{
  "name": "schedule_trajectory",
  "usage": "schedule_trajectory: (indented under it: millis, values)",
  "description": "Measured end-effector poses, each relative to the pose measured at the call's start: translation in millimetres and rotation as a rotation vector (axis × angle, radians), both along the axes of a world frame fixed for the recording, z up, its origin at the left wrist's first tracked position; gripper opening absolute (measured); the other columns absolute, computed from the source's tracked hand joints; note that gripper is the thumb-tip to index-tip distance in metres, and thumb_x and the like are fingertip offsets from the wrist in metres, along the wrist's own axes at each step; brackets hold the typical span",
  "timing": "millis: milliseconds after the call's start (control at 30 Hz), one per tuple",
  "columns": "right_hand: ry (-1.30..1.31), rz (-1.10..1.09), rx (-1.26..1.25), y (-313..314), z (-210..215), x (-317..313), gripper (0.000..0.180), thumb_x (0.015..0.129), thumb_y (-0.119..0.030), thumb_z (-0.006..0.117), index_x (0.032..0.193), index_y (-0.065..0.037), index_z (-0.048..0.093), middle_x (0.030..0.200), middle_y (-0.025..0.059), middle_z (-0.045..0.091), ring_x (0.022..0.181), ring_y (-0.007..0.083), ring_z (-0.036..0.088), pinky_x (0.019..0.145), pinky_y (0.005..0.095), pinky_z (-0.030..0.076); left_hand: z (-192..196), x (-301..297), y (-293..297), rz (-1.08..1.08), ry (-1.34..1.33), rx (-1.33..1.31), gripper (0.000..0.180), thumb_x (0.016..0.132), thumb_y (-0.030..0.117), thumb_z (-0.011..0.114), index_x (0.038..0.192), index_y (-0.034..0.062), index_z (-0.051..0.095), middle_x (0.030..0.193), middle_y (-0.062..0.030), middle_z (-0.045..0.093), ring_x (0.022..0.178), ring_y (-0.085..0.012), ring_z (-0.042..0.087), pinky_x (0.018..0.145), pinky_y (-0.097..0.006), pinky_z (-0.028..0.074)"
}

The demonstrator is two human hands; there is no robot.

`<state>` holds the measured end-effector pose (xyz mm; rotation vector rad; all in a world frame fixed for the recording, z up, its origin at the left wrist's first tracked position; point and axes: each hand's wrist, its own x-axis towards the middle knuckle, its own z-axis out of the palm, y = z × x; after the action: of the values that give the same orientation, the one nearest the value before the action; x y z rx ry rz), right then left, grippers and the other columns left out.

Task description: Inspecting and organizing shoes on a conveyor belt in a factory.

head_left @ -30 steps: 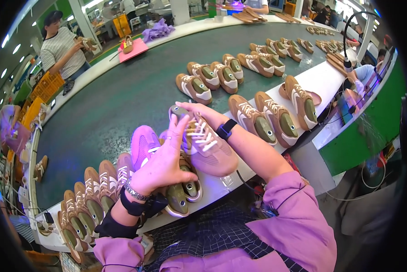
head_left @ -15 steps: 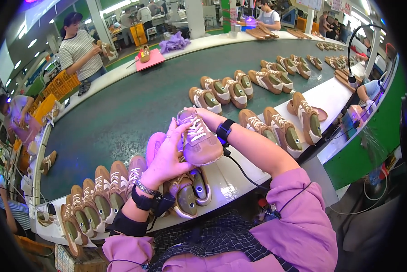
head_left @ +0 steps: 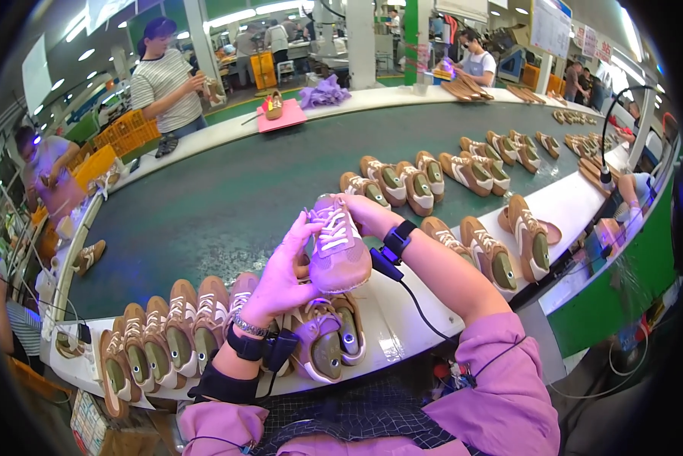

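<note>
Both of my hands hold a tan and brown sneaker (head_left: pixel 341 262) with white laces, raised over the near white edge of the workbench, its toe pointing down toward me. My left hand (head_left: pixel 284 270) grips it along the left side, thumb low by the toe and fingers up by the laces. Around the heel end at the top right closes my right hand (head_left: pixel 366 216), its fingers partly hidden behind the shoe. Just below stand two more sneakers, one of them a tan sneaker (head_left: pixel 318 342) with a green insole. Purplish light falls on the held shoe and left hand.
A row of sneakers (head_left: pixel 180 323) lines the white ledge (head_left: pixel 402 327) on the left. Several pairs (head_left: pixel 416 186) stand on the green belt (head_left: pixel 227 205) to the right. A lamp on a bent black arm (head_left: pixel 606 173) is at the right. Co-workers stand across the belt.
My view has tilted up, so the surroundings sit lower and further right in the picture. Both hands keep hold of the sneaker. The pink shape behind my left hand no longer shows.
</note>
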<state>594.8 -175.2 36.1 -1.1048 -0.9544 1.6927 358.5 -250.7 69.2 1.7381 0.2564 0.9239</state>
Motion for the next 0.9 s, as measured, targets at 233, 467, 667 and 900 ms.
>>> schedule_trajectory:
  millis: [233,467,667,900]
  values:
    - [0.02,-0.052,0.1,42.9,29.6,-42.8,0.034,0.095,-0.034,0.049,0.101,-0.003,0.06,0.088,0.008,0.066,0.073,0.0175,0.065,0.066,0.0352,0.055,7.4,-29.5,20.2,0.086,-0.105,-0.014,0.071,0.067,-0.006,0.073,0.129,0.0109,0.043,0.155,-0.0144,0.016,0.14,-0.0242,0.025,0.097,-0.033,0.044]
    - [0.054,-0.002,0.131,86.5,17.7,-71.7,0.034,0.094,-0.031,0.051,0.1,0.001,0.059,0.087,0.0098,0.065,0.071,0.0188,0.064,0.064,0.0336,0.054,7.9,-50.2,30.9,0.212,-0.105,-0.059,0.06,0.069,0.0,0.077,0.115,0.0093,0.04,0.153,-0.0153,0.023,0.133,-0.0213,0.036,0.089,-0.03,0.048]
    - [0.008,0.078,0.103,101.4,5.8,-79.5,0.032,0.098,-0.024,0.045,0.114,0.001,0.058,0.107,0.0112,0.065,0.091,0.0176,0.066,0.08,0.0298,0.055,-2.4,-58.9,41.6,0.274,-0.096,-0.089,0.058,0.068,-0.001,0.077,0.111,0.0097,0.039,0.152,-0.0164,0.025,0.132,-0.0211,0.038,0.09,-0.031,0.048]
    - [-0.054,0.087,0.108,102.2,4.9,-83.5,0.035,0.1,-0.027,0.042,0.115,0.0,0.059,0.107,0.0104,0.065,0.09,0.0173,0.066,0.079,0.0291,0.055,-4.3,-58.1,45.3,0.277,-0.093,-0.104,0.058,0.067,-0.001,0.077,0.11,0.0102,0.039,0.151,-0.0177,0.025,0.133,-0.0241,0.036,0.096,-0.035,0.046]
